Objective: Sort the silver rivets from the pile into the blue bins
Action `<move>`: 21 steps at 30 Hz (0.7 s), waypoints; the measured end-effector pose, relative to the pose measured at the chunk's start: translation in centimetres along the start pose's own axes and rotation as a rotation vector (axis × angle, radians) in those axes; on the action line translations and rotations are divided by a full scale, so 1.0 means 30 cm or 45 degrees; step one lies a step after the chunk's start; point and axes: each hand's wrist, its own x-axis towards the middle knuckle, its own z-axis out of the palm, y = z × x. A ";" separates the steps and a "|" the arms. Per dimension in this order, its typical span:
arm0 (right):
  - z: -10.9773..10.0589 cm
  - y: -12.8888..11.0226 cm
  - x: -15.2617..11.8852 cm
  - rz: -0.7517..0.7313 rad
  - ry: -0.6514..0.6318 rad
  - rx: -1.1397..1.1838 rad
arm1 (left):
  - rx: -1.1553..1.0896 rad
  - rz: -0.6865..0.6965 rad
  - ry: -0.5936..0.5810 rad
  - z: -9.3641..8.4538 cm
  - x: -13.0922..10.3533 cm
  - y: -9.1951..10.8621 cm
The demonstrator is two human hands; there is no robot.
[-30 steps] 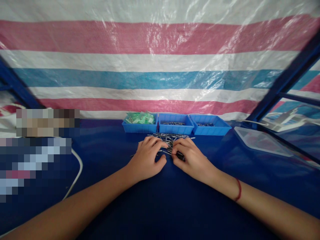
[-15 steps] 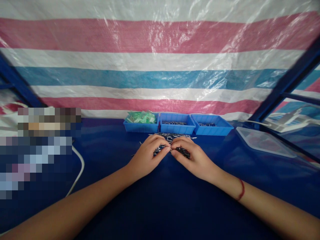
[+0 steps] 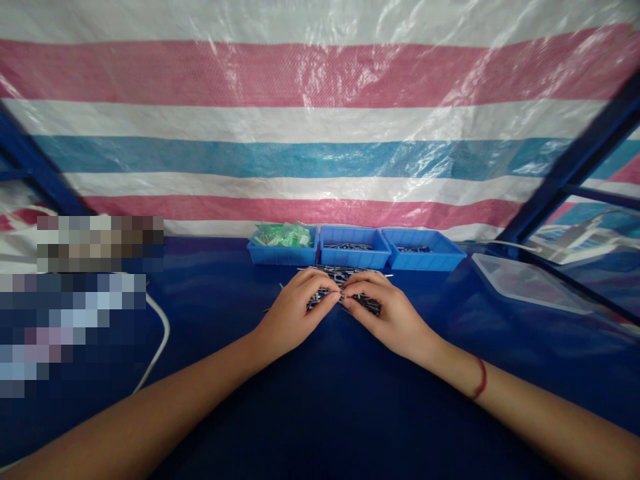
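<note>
My left hand and my right hand meet fingertip to fingertip over a pile of thin metal rods on the blue table. Thumb and forefinger are pinched together on each hand. Something small sits between the fingertips, too hidden to name. Both palms curve over the pile and cover part of it. Some rods, dark and silvery, stick out behind the fingers and to the left.
Behind the pile stand three blue bins: the left bin with green-and-clear packets, the middle bin and right bin with thin rods. A clear plastic lid lies right; a white cable runs left.
Both hands stay over the pile in nearly the same pose. The right fingers have shifted very slightly at the meeting point.
</note>
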 end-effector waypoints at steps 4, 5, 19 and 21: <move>-0.006 -0.007 0.003 0.045 0.045 0.001 | 0.011 -0.019 0.020 0.003 0.001 -0.003; -0.008 -0.009 0.004 0.050 0.056 0.001 | 0.015 -0.026 0.021 0.003 0.001 -0.005; -0.028 -0.044 0.009 -0.079 0.124 -0.094 | 0.060 -0.028 -0.072 0.008 -0.001 -0.017; -0.046 -0.029 0.021 -0.083 0.139 -0.128 | 0.097 -0.034 -0.049 0.008 -0.002 -0.017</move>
